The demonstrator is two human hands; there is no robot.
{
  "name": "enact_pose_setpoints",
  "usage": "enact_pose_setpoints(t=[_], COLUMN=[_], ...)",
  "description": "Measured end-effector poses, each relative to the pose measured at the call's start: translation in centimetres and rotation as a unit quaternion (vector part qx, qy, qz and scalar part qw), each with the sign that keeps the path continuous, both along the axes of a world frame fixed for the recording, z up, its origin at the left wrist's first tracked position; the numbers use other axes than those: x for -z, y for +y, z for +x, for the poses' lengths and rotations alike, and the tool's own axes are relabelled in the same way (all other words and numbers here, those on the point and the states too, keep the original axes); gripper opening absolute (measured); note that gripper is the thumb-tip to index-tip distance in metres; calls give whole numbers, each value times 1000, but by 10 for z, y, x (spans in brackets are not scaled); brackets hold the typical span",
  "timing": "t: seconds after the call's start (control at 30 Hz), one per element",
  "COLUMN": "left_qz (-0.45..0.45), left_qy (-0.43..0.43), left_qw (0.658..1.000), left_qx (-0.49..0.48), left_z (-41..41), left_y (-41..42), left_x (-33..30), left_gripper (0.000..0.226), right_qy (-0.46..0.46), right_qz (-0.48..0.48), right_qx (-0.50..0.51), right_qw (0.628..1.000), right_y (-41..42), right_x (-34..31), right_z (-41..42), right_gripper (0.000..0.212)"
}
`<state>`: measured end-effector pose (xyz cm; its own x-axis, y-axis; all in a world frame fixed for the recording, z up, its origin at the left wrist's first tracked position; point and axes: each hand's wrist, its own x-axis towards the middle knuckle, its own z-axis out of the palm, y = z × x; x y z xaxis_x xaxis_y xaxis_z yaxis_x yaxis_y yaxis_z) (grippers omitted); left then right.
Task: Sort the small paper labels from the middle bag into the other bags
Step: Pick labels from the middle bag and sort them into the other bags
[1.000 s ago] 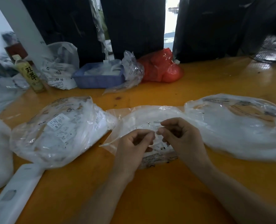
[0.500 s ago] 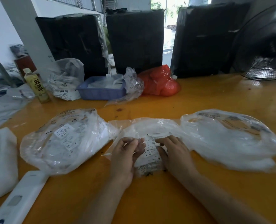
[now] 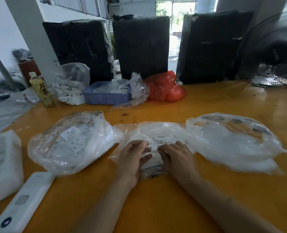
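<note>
Head view: both hands rest on the middle bag (image 3: 158,132), a clear plastic one lying on the yellow table (image 3: 156,207) between the fuller left bag (image 3: 72,142) and the right bag (image 3: 231,142). Left hand (image 3: 132,158) and right hand (image 3: 176,157) press on it with fingers lightly bent (whether they pinch the small paper labels (image 3: 156,143) inside is unclear). A blue tray (image 3: 105,96) sits behind.

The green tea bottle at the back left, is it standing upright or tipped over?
Upright. The bottle stands on its base on the table, cap on top, label characters reading vertically.
</note>
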<state>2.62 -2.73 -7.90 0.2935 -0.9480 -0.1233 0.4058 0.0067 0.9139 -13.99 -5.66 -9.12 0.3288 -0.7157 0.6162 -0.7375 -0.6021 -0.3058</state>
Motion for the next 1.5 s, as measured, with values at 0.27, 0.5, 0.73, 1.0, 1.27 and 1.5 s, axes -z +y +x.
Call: enact_pose_setpoints(t=[0.27,0.5,0.73,1.0,1.27,1.5], left_qz=[-10,-4,-19,-23,7,-11], left_qy=[-27,-278,-269,-49,-154,-189], left_qw=[1000,958,962,998,984,977], left_qx=[1,65,36,35,90,96], left_z=[3,1,0,0,0,-1], left_y=[-1,4,4,3,8,5], left_x=[3,3,2,-7,-4,2], left_gripper=[7,18,12,18,14,20], right_qy=[-153,-184,-112,-148,-348,-356], right_qz=[73,155,193,194,204,221], right_qx=[-11,-62,-70,-49,-45,-67], right_qw=[986,969,972,969,914,905], right_y=[6,-3,-5,-4,-8,-8], right_x=[-17,-23,-22,-24,-33,-30], right_z=[-9,-20,-15,-17,-25,-25], right_gripper=[7,23,13,22,24,17])
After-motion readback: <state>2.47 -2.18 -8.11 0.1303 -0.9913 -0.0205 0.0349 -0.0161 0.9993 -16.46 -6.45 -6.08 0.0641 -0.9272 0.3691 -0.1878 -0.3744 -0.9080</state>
